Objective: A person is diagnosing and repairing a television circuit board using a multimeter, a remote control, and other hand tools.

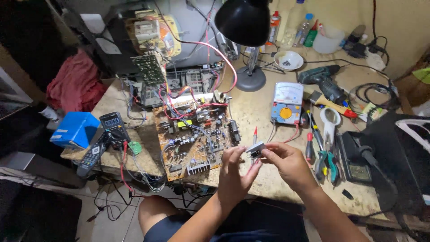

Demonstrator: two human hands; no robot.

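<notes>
Just below the middle of the frame, both hands meet above the front edge of the surface and pinch a small grey part between them. The left hand comes up from below, its fingers closed on the part's left end; the right hand reaches in from the lower right, fingertips clamped on its right end. The part sits level between the fingertips, lifted off the surface. Just left of the hands lies a brown circuit board. A red probe stands right behind the part. An analogue meter lies further up, right of centre.
</notes>
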